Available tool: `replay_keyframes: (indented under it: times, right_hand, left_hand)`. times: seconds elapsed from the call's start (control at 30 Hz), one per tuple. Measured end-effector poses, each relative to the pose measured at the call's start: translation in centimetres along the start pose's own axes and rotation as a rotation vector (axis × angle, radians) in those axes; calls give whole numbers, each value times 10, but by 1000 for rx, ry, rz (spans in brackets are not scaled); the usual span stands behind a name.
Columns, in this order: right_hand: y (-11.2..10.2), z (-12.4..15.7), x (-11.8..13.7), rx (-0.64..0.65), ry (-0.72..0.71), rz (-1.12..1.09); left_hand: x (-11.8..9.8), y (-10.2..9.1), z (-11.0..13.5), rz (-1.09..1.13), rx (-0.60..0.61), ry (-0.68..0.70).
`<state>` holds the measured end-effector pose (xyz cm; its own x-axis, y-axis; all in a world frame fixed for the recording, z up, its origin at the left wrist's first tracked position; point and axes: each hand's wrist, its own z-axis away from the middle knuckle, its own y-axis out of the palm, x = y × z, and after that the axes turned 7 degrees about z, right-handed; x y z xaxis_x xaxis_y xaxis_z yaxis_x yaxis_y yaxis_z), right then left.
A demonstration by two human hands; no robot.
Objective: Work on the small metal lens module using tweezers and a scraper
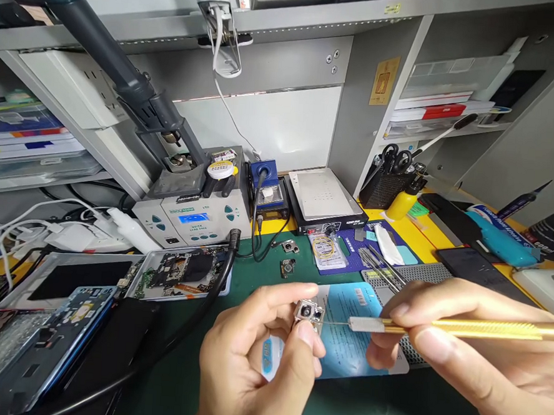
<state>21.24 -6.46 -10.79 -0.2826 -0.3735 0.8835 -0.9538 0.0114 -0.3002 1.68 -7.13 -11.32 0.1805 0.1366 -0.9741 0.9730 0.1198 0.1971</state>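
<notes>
In my left hand [258, 356] a small silver phone camera module [307, 309] is pinched between thumb and fingers, its lenses facing me. My right hand [474, 363] grips a slim gold-handled needle tool [490, 330] like a pen. The tool's thin tip reaches the right side of the module; I cannot tell whether it touches. Below both hands lies a blue printed packet [347, 356]. A round white and blue label [272, 357] shows behind my left thumb. Farther back, two more camera modules, one upper [290, 246] and one lower [287, 268], rest on the green mat [263, 272].
A grey rework station [191, 221] stands at the back, its black hose [195, 315] crossing the mat on the left. Phone parts fill a tray [183, 274]. Tweezers [386, 267], a heating plate [327, 198] and a yellow bottle [402, 202] are at the right.
</notes>
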Motion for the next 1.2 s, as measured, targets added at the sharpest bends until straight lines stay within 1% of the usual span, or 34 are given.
replay_keyframes:
  times: [0.23, 0.33, 0.47, 0.57, 0.7, 0.87, 0.97, 1.2]
  right_hand:
    - [-1, -5, -2, 63, 30, -73]
    - [-1, -7, -1, 67, 30, -103]
    - [-2, -7, 0, 60, 29, -115]
    - [-2, -7, 1, 71, -1, -71]
    - [-3, -10, 1, 55, -12, -20]
    - [-7, -12, 2, 121, -36, -6]
    - [-10, -11, 2, 133, -48, 21]
    - [-12, -10, 1, 155, -80, 59]
  left_hand:
    - [-3, 2, 2, 7, -18, -12]
    - [-3, 2, 2, 11, -15, -25]
    - [-1, -1, 2, 39, 37, -5]
    - [1, -3, 1, 29, 74, -3]
    - [1, -7, 0, -40, 120, -39]
    - [-2, -11, -1, -139, 173, -110]
    - [-4, -13, -2, -175, 189, -127]
    - [-5, -14, -3, -204, 245, -91]
